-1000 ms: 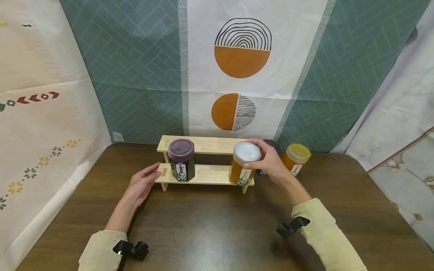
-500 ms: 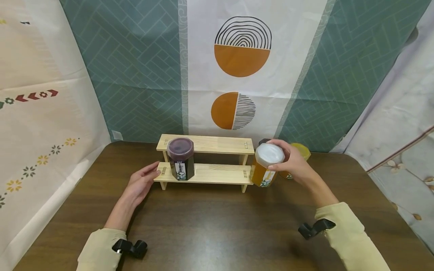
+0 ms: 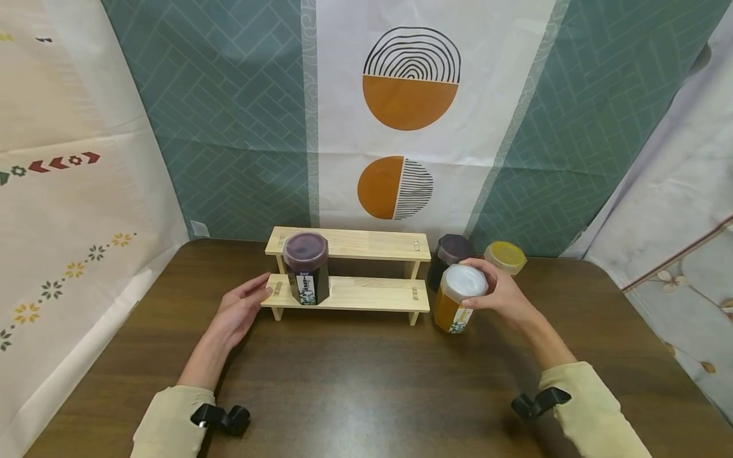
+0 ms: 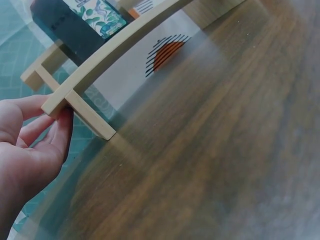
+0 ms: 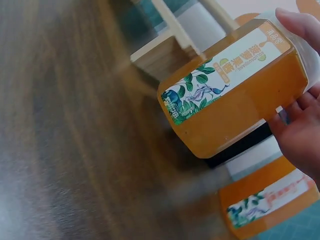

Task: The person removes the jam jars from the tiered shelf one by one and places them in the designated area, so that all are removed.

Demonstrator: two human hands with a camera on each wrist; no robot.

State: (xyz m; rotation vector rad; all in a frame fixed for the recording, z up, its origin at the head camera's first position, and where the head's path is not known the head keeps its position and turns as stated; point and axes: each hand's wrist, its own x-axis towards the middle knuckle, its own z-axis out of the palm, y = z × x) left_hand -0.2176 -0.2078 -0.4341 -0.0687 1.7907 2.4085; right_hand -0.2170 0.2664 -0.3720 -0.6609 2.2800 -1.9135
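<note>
My right hand (image 3: 501, 296) grips an amber honey jar (image 5: 235, 85) by its white lid (image 3: 465, 280), just right of the shelf's lower step. Whether the jar's base touches the table cannot be told. At the lower step's left end, my left hand (image 3: 243, 310) pinches the two-tier wooden shelf (image 3: 369, 294), thumb above and fingers beneath, as the left wrist view shows. A dark jar with a purple lid (image 3: 306, 267) stands upright on the lower step, near that hand.
Behind the held jar stand another dark jar (image 3: 454, 248) and an amber jar with a yellow lid (image 3: 506, 256), both partly hidden. The shelf's upper step (image 3: 355, 243) runs along the back. Patterned cloth (image 3: 240, 127) hangs behind the brown table (image 3: 343, 388).
The honey jar has moved right from in front of the shelf's right end, then lower and nearer, with my right hand around it. My left hand has stayed at the shelf.
</note>
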